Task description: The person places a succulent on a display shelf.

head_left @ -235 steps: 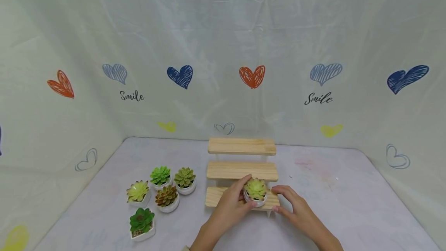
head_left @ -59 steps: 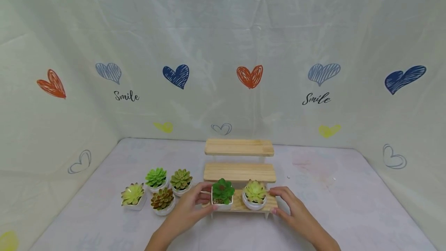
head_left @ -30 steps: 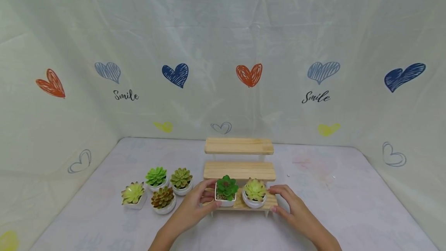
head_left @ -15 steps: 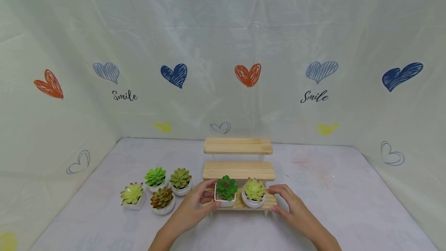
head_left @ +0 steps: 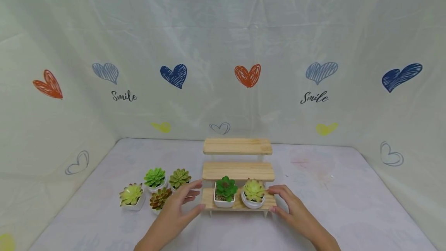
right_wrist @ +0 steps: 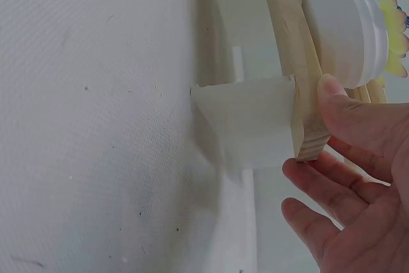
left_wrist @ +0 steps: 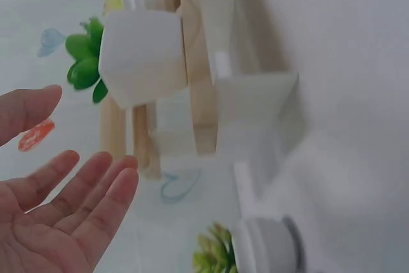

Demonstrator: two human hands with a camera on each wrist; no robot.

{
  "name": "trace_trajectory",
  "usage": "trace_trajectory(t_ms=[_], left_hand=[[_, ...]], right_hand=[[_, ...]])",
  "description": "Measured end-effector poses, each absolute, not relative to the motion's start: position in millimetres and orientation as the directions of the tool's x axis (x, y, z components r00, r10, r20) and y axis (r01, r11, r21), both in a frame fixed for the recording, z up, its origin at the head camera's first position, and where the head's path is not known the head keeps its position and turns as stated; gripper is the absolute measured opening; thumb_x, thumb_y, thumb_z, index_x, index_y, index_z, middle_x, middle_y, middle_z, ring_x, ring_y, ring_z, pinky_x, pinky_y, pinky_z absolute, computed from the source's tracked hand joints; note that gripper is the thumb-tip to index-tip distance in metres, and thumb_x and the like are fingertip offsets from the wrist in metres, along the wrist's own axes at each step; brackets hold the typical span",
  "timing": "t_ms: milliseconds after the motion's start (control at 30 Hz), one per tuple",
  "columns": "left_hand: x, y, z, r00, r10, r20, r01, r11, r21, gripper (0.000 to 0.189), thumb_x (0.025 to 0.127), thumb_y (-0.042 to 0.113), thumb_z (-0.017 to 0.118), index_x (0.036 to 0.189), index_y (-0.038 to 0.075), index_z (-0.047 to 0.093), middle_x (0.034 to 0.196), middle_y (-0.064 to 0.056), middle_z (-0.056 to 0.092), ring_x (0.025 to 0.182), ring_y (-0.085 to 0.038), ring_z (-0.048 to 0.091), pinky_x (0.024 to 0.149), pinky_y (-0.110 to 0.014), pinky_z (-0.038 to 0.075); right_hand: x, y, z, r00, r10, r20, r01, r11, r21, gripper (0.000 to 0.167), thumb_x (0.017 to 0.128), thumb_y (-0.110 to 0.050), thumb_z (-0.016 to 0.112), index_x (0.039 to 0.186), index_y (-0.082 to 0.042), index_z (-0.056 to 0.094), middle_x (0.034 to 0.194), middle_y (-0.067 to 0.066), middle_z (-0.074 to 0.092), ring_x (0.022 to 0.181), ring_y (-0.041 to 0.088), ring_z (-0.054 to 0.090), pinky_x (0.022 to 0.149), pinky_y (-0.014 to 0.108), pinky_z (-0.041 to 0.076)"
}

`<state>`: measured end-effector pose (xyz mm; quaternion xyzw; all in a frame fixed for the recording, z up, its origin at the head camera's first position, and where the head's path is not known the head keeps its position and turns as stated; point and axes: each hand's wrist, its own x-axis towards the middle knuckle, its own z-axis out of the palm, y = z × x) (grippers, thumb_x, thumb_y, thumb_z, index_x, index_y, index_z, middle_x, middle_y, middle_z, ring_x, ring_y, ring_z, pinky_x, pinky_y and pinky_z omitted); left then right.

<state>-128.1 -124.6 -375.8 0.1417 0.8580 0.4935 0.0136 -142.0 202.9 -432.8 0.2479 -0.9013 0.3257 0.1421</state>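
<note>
A dark green succulent in a square white pot [head_left: 225, 192] stands on the lowest step of a three-step wooden display stand [head_left: 238, 171]. To its right, on the same step, is a yellow-green succulent in a round white pot [head_left: 253, 193]. My left hand [head_left: 174, 209] is off the stand's left end, fingers spread and holding nothing; in the left wrist view a gap separates it from the square pot [left_wrist: 144, 55]. My right hand [head_left: 296, 212] grips the right end of the lowest step, thumb at the front edge, as the right wrist view shows with the wooden board [right_wrist: 307, 116].
Left of the stand sit more potted succulents: a yellow-green one [head_left: 131, 196], a bright green one [head_left: 155, 178], an olive one [head_left: 179, 178] and a reddish-brown one [head_left: 160, 198] partly behind my left hand. A heart-printed sheet [head_left: 209, 42] hangs behind the table [head_left: 313, 181].
The dark green succulent came from the table's left to the lowest step and shifted slightly right. My left hand has let go of it and drawn back left. The right hand stays at the stand.
</note>
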Motion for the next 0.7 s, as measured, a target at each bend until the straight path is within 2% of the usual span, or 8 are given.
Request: trace_trajectory(t_ms=[167, 400, 700], left_hand=[[-120, -144, -368, -0.976, 0.139, 0.169, 0.217, 0.538, 0.814, 0.051, 0.083, 0.020, 0.071, 0.130, 0.018, 0.051, 0.125, -0.001, 0.057, 0.110, -0.022, 0.058, 0.089, -0.033, 0.051], [-115, -171, -368, -0.977, 0.054, 0.205, 0.192, 0.641, 0.743, 0.053, 0.084, 0.025, 0.069, 0.132, 0.013, 0.049, 0.126, -0.007, 0.056, 0.108, -0.024, 0.059, 0.085, -0.035, 0.053], [-109, -196, -380, -0.967, -0.004, 0.256, 0.177, 0.711, 0.680, 0.054, 0.082, 0.023, 0.072, 0.129, 0.007, 0.050, 0.125, -0.012, 0.057, 0.107, -0.030, 0.059, 0.083, -0.037, 0.054]], right_hand=[[-142, 203, -433, -0.835, -0.351, 0.423, -0.540, 0.669, -0.511, 0.038, 0.081, -0.021, 0.070, 0.117, -0.016, 0.057, 0.117, -0.001, 0.057, 0.109, 0.019, 0.055, 0.087, 0.031, 0.051], [-141, 203, -433, -0.840, -0.348, 0.417, -0.534, 0.671, -0.514, 0.038, 0.081, -0.021, 0.070, 0.116, -0.016, 0.057, 0.117, 0.000, 0.057, 0.109, 0.019, 0.055, 0.088, 0.031, 0.051], [-141, 203, -433, -0.837, -0.352, 0.419, -0.538, 0.668, -0.514, 0.038, 0.081, -0.021, 0.070, 0.116, -0.016, 0.057, 0.117, -0.003, 0.057, 0.109, 0.021, 0.055, 0.088, 0.033, 0.051]])
